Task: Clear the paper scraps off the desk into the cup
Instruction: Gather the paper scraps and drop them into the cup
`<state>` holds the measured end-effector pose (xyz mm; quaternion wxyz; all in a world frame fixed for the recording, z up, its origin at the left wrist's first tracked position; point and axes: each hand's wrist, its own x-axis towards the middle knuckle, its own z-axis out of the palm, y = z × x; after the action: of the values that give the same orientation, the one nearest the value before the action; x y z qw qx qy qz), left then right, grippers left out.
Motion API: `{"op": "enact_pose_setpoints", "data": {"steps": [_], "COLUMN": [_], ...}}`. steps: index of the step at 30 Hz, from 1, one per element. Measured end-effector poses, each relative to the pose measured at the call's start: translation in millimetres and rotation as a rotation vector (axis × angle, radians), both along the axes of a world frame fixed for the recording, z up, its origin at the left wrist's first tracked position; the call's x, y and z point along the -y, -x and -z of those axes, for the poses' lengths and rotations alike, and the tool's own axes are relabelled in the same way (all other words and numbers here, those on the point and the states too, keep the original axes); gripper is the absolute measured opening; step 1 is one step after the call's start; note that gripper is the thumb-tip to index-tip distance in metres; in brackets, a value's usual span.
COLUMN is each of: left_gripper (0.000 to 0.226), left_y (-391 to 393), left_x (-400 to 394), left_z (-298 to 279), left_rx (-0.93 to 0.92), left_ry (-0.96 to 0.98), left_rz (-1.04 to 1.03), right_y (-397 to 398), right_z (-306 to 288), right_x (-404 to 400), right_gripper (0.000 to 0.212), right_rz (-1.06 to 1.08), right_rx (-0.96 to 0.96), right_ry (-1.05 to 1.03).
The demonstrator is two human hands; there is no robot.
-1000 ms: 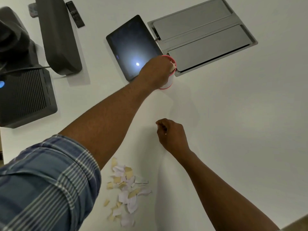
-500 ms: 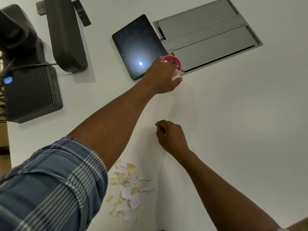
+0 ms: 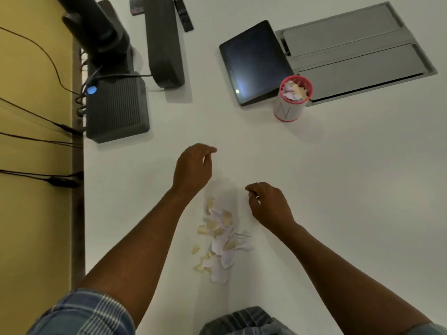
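A pile of white and tan paper scraps [image 3: 220, 238] lies on the white desk [image 3: 338, 189] between my forearms. A white cup with a red rim [image 3: 291, 100] stands upright farther back, with scraps inside it. My left hand [image 3: 193, 168] hovers just beyond the pile, fingers loosely curled and apart, holding nothing. My right hand [image 3: 268, 204] rests to the right of the pile's far end with fingers curled in; whether a scrap is pinched in them is hidden.
A dark tablet [image 3: 254, 61] lies left of the cup, and a grey cable hatch [image 3: 355, 52] is set into the desk behind it. Dark grey devices [image 3: 116, 107] [image 3: 164, 42] with cables stand at the back left, by the desk's left edge [image 3: 83, 213].
My left hand has let go at the cup and drawn back toward the scrap pile. The cup is now uncovered. My right hand has stayed roughly in place.
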<state>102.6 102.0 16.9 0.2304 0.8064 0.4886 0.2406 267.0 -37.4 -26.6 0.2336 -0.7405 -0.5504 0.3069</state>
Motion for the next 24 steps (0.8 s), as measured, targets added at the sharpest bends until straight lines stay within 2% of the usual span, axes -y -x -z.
{"op": "enact_pose_setpoints", "data": {"steps": [4, 7, 10, 14, 19, 24], "left_gripper": [0.033, 0.047, 0.053, 0.049, 0.042, 0.040], "left_y": [45.8, 61.6, 65.4, 67.1, 80.6, 93.2], "left_x": [41.0, 67.7, 82.8, 91.9, 106.3, 130.8], "left_z": [24.1, 36.4, 42.1, 45.6, 47.0, 45.6], "left_rx": [-0.079, -0.187, -0.277, -0.277, -0.313, -0.366], "left_ry": [0.215, 0.370, 0.363, 0.364, 0.338, 0.301], "left_rz": [-0.065, 0.040, 0.162, 0.136, 0.051, 0.055], "right_y": [15.6, 29.6, 42.7, 55.9, 64.5, 58.5], "right_z": [8.9, 14.4, 14.4, 12.5, 11.3, 3.9], "right_x": [19.6, 23.4, 17.5, 3.9, -8.2, -4.4], "right_gripper": [0.031, 0.038, 0.049, 0.061, 0.051, 0.041], "right_rz": [-0.126, -0.255, -0.345, -0.479, -0.674, -0.744], "right_rx": [0.029, 0.092, 0.160, 0.236, 0.353, 0.381], "right_ry": [0.081, 0.105, 0.110, 0.100, 0.052, 0.004]}}
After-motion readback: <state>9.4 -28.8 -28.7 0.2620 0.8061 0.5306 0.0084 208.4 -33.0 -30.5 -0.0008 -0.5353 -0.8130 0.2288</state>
